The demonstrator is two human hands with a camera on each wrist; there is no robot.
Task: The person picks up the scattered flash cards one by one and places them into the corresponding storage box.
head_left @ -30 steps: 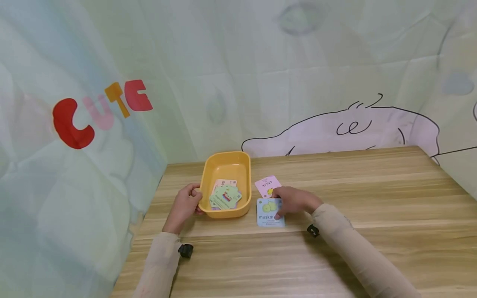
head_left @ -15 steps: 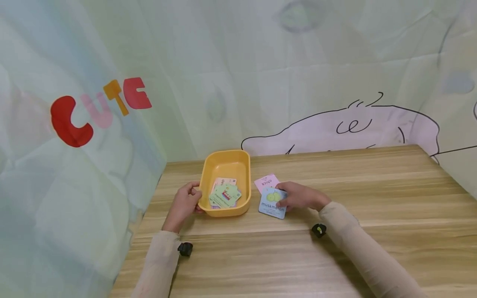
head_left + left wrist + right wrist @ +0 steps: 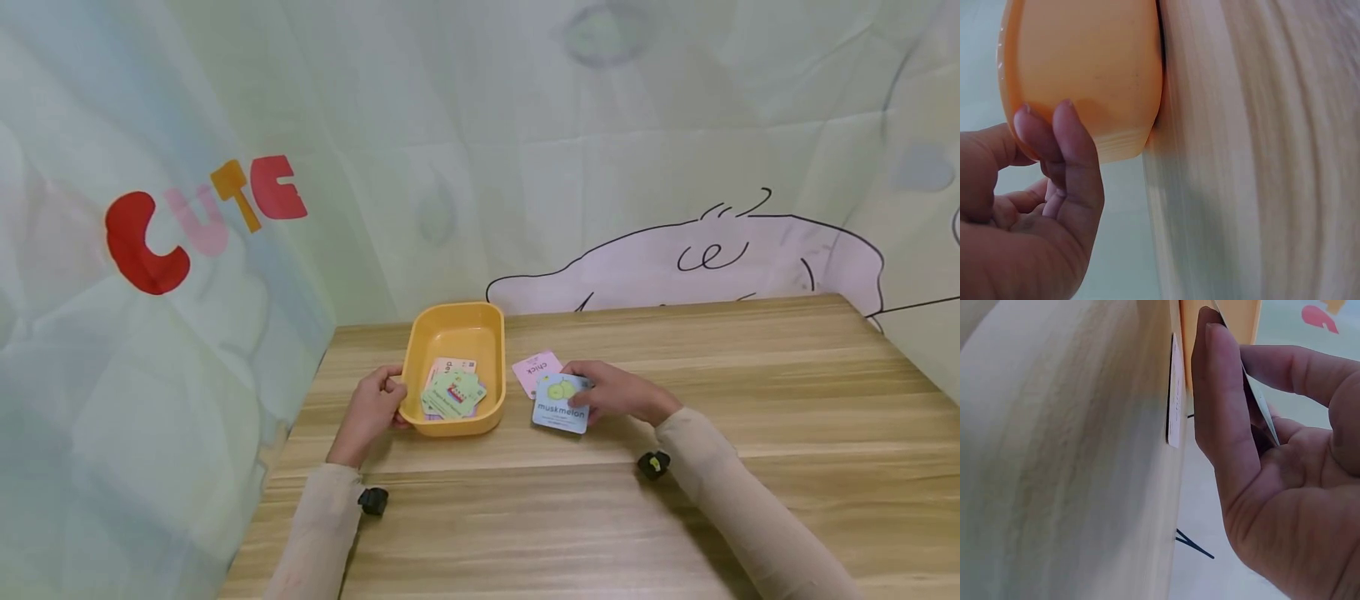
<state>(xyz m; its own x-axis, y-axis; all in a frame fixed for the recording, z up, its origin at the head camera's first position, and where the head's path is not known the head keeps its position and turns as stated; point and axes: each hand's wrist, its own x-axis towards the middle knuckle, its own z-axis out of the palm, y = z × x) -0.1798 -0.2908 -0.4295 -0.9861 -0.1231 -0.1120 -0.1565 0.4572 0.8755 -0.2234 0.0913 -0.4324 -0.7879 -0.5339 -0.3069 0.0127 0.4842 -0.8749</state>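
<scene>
A yellow plastic tray (image 3: 491,427) stands on the table with several picture cards (image 3: 456,393) lying overlapped inside it. The left hand (image 3: 375,407) grips the tray's near left rim; in the left wrist view, fingertips (image 3: 1072,125) press its outer wall (image 3: 1091,62). Between thumb and fingers the right hand (image 3: 618,393) pinches a blue card marked "muskmelon" (image 3: 558,410), raised off the table. Seen edge-on in the right wrist view, this card (image 3: 1263,409) runs between the thumb and fingers. A pink "chick" card (image 3: 534,369) lies flat on the table, partly hidden behind the blue one.
The wood-grain table (image 3: 570,517) reaches back to a printed cloth backdrop (image 3: 420,208), which also hangs along its left side. Black wrist cameras sit on both forearms, the left camera (image 3: 373,501) and the right camera (image 3: 654,465).
My right hand has picked the muskmelon card up off the table and moved it slightly right and back. My left hand and the tray have stayed in place.
</scene>
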